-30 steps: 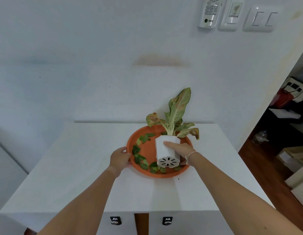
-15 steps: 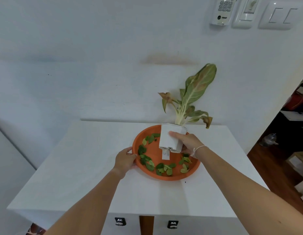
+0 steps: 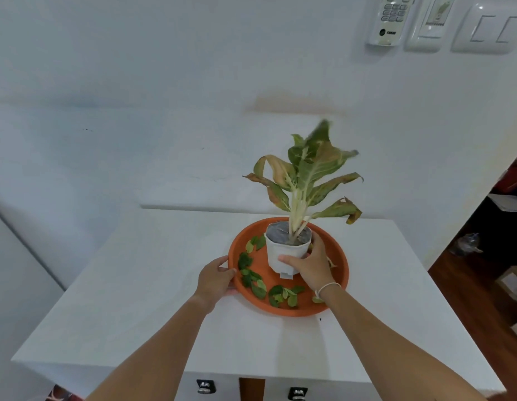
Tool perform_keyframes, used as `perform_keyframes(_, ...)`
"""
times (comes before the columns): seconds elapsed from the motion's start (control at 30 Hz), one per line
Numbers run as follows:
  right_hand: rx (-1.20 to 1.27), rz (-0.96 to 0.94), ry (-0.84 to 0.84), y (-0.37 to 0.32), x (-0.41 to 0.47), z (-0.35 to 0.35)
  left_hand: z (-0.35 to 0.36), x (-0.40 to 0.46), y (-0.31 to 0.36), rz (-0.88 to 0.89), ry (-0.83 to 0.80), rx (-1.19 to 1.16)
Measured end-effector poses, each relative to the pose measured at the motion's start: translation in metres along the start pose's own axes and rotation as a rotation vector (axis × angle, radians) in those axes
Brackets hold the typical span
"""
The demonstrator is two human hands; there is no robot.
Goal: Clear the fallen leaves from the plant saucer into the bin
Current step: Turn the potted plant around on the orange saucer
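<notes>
right hand [image 3: 312,267]: grip closed round the white pot [image 3: 286,253], fingers on its near-right wall. Pot looks raised just off the saucer floor, near upright; contact underneath can't be confirmed.
left hand [image 3: 216,280]: grip pinched on the saucer [image 3: 339,273] at its left rim, thumb over the edge, fingers under.
saucer: orange, flat on the white worktop [image 3: 135,299], mid-right.
leaves [image 3: 255,282]: loose green bits lying in an arc along the saucer's left and near floor; a few more by the right wrist, partly hidden.
plant [image 3: 306,180]: tall stem rising from the pot, tips blurred.
bin: not in view, direction unknown.
key relation: pot sits directly above saucer centre, leaves ringed below and left of it. Pot has to clear sideways, probably right, onto bare worktop before the saucer can tilt.
nearer hand: left is nearer the leaves and already on the rim.
risk: tilting early drops leaves on the worktop.
</notes>
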State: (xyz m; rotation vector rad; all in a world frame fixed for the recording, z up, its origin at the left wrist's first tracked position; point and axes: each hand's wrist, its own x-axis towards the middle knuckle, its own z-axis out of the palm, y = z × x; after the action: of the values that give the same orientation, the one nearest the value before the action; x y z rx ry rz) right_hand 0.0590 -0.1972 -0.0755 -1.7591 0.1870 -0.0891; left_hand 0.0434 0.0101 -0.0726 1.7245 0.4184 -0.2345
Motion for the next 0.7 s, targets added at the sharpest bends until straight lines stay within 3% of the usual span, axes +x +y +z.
perform_keyframes(0.3, -0.055, -0.044, -0.053, 0.006, -0.005, -0.003, 0.000, -0.001, -0.002, 0.027, 0.002, 0.031)
perform_keyframes(0.7, -0.139, 0.063, -0.184, 0.005, 0.015, -0.018, 0.002, -0.004, -0.001, 0.046, 0.007, 0.032)
